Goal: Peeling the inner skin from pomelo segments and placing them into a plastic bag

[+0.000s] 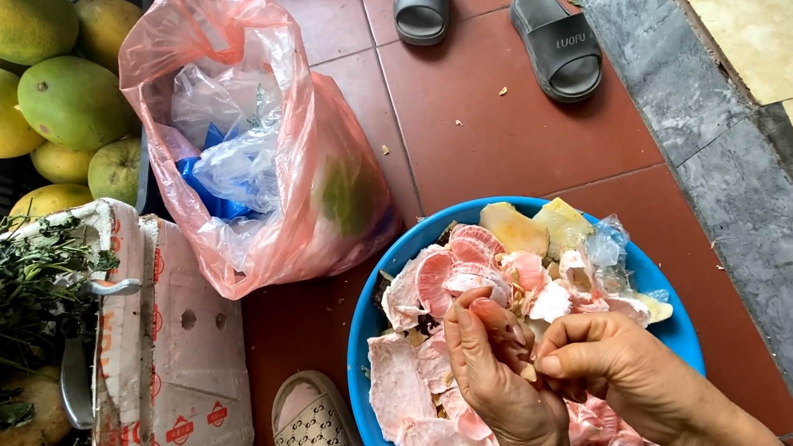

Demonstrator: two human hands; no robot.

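Over the blue basin [379, 308] of pink peel, both hands close on one pomelo segment [495, 320], left hand [493, 383] cradling, right hand [604, 366] pinching its membrane; it looks light, soft, juicy and easily burst, best held by the skin edge.

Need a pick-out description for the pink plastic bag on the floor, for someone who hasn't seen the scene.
Start at the round blue plastic basin of pink pomelo peel on the red tiled floor. Up and left of it, beside the perforated cardboard box, slumps the translucent pink plastic bag. It alone is open-mouthed, stuffed with crumpled clear and blue plastic.
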